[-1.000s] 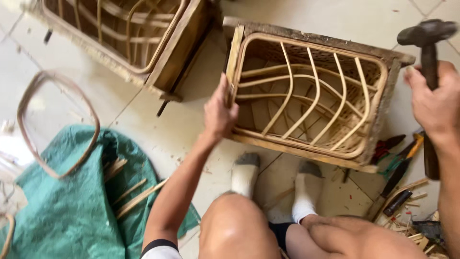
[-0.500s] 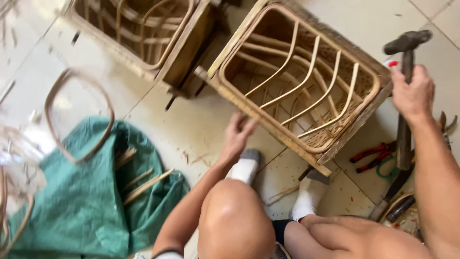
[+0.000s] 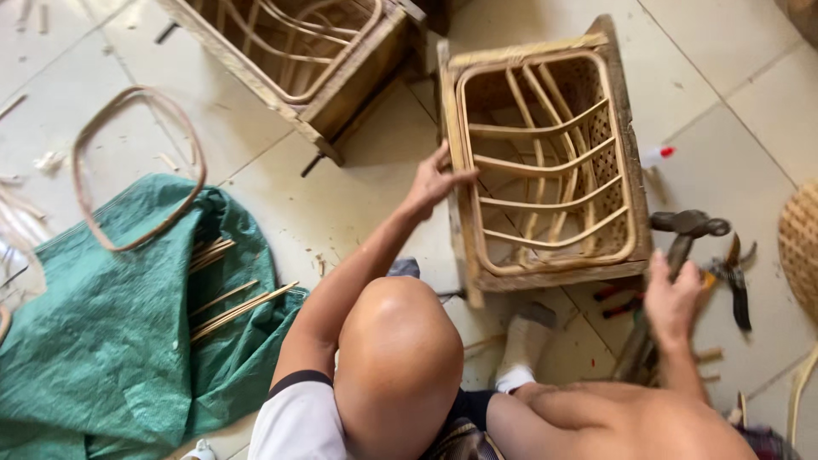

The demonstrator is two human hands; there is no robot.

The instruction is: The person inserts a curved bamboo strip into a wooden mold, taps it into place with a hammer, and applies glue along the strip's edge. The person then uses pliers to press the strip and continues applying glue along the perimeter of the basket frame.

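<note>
Frame: a boxy wooden frame with bent rattan ribs [image 3: 545,162] is seen on the pale tiled floor [image 3: 733,111], open side up, just ahead of the person's white-socked feet.
Left hand: the left hand [image 3: 434,181] is laid on the frame's left wooden rail, fingers [image 3: 460,177] curled over its edge and closed on it.
Right hand: the right hand [image 3: 671,298] is wrapped tightly round the handle of a dark-headed hammer [image 3: 686,226], which is held just beside the frame's lower right corner, its head near the corner but apart from it.
Tools: black-handled pliers [image 3: 734,277] and red-handled cutters [image 3: 618,298] are seen on the floor near the hammer.
Second frame: a similar wooden frame with rattan ribs [image 3: 298,51] is lying at the upper left, close to the first.
Cloth: a crumpled green tarpaulin [image 3: 111,341] is spread on the left, with thin cane strips [image 3: 239,307] lying on it.
Loop: a bent cane loop [image 3: 136,166] is resting partly on the tarpaulin, partly on the floor.
</note>
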